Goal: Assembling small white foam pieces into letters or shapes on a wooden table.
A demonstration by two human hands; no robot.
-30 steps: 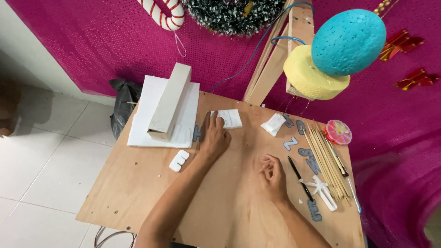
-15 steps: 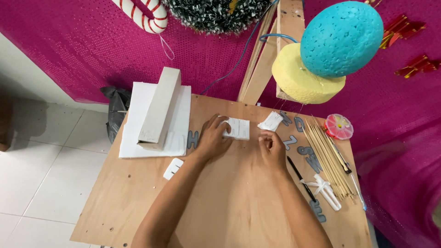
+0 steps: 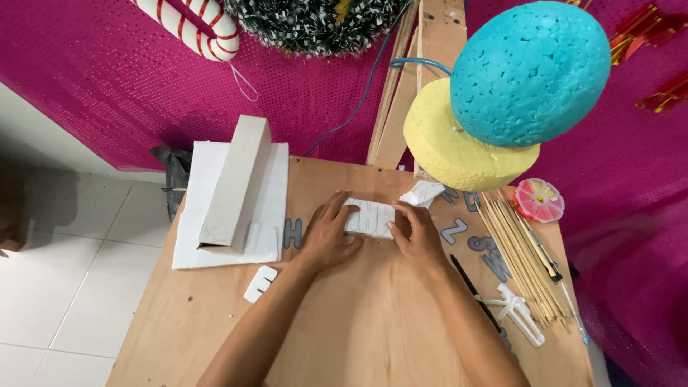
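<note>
A small white foam piece [image 3: 370, 217] with cut letter outlines lies flat on the wooden table [image 3: 358, 330]. My left hand [image 3: 327, 236] rests on its left end with fingers spread over it. My right hand [image 3: 416, 235] presses on its right end, thumb and fingers on the foam. Both forearms reach in from the bottom edge.
A white foam sheet [image 3: 276, 179] with a long grey block [image 3: 239, 183] on it lies at left. Grey cut letters [image 3: 292, 233], a white cutout [image 3: 260, 283], wooden skewers [image 3: 519, 254], a black pen [image 3: 473, 290], a white foam scrap [image 3: 423, 192] and a pink flower [image 3: 539, 199] surround. Blue and yellow foam shapes [image 3: 502, 100] hang above.
Both hands moved forward and came together on the white foam piece; earlier my right hand lay apart on the bare table. The camera moved closer.
</note>
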